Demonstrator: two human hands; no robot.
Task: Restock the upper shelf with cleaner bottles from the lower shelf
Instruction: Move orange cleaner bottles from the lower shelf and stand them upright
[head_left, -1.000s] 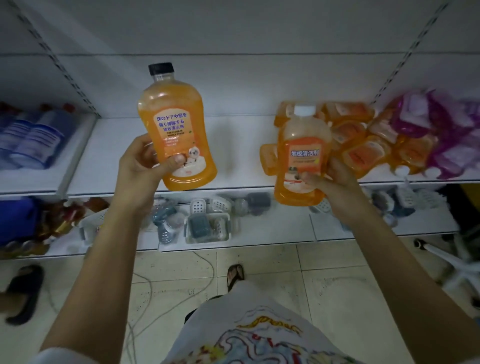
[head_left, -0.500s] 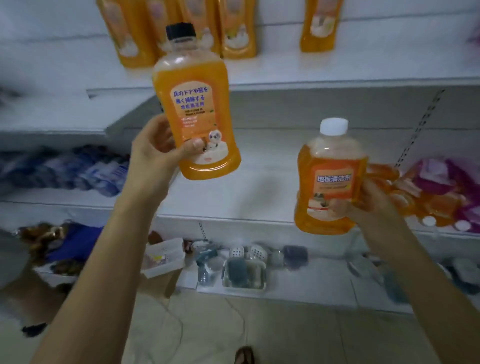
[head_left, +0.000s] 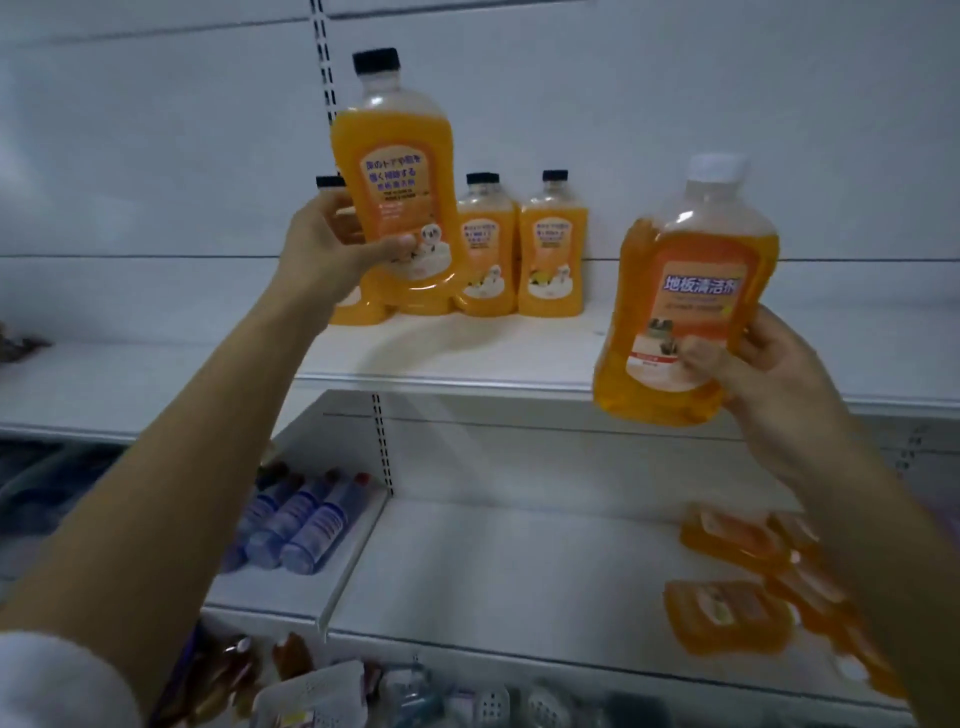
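My left hand (head_left: 324, 252) grips an orange cleaner bottle with a black cap (head_left: 397, 171), raised upright above the upper shelf (head_left: 519, 364) in front of the bottles standing there. My right hand (head_left: 769, 374) holds a second orange cleaner bottle with a white cap (head_left: 691, 291) by its lower part, tilted slightly, over the front edge of that shelf. Several black-capped orange bottles (head_left: 551, 249) stand in a row at the back of the upper shelf. More orange bottles (head_left: 727, 613) lie flat on the lower shelf (head_left: 493, 571) at the right.
Blue bottles with red caps (head_left: 306, 525) lie on the neighbouring lower shelf at the left. Small packaged goods and a white basket (head_left: 322, 696) fill the bottom shelf. The upper shelf is bare to the right of the standing bottles.
Both hands have lifted their bottles from the lower shelf level up to the upper shelf. The view has tilted up, so the row of standing bottles is now central.
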